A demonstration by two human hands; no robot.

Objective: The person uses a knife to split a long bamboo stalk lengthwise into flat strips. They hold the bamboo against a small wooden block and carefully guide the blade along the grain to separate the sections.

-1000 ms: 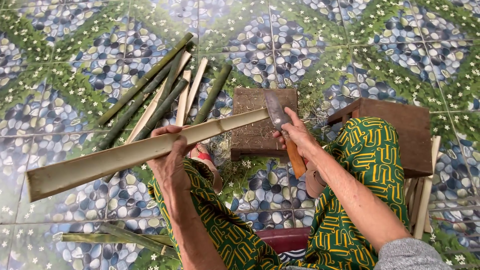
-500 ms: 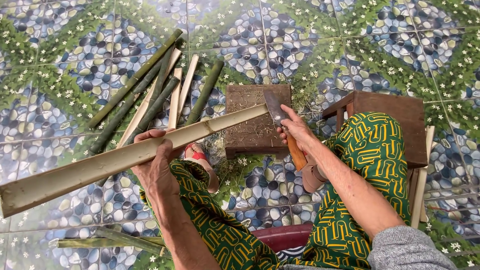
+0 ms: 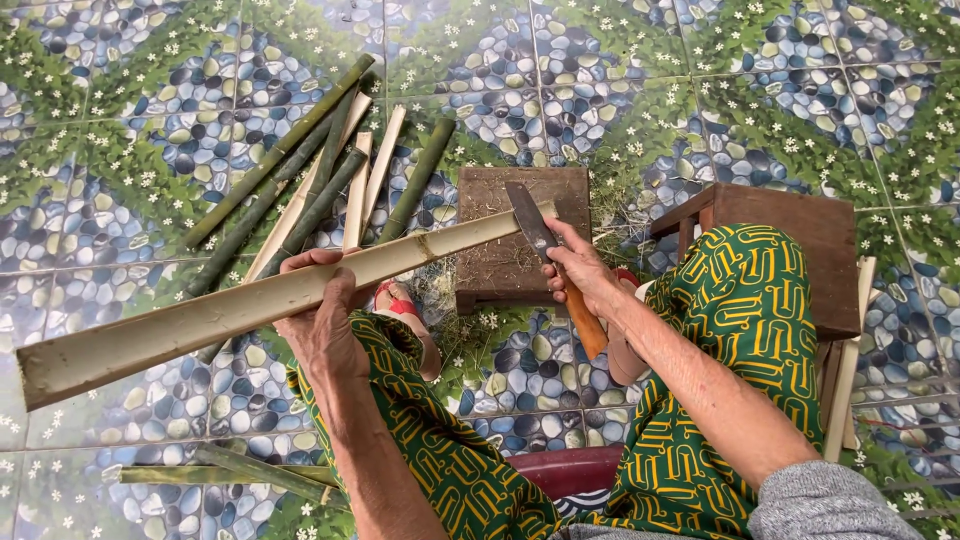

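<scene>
While my left hand (image 3: pixel 325 325) closed around the split bamboo slat (image 3: pixel 270 290), its far end lay on the wooden block (image 3: pixel 520 235). My right fingers (image 3: pixel 570 262) gripped the knife (image 3: pixel 545 255) there; I judged splitting underway, needing steady downward pressure.

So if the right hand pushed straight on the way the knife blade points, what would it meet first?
Probably the split bamboo piece: the right hand aims the knife at its end over the wooden block.
</scene>
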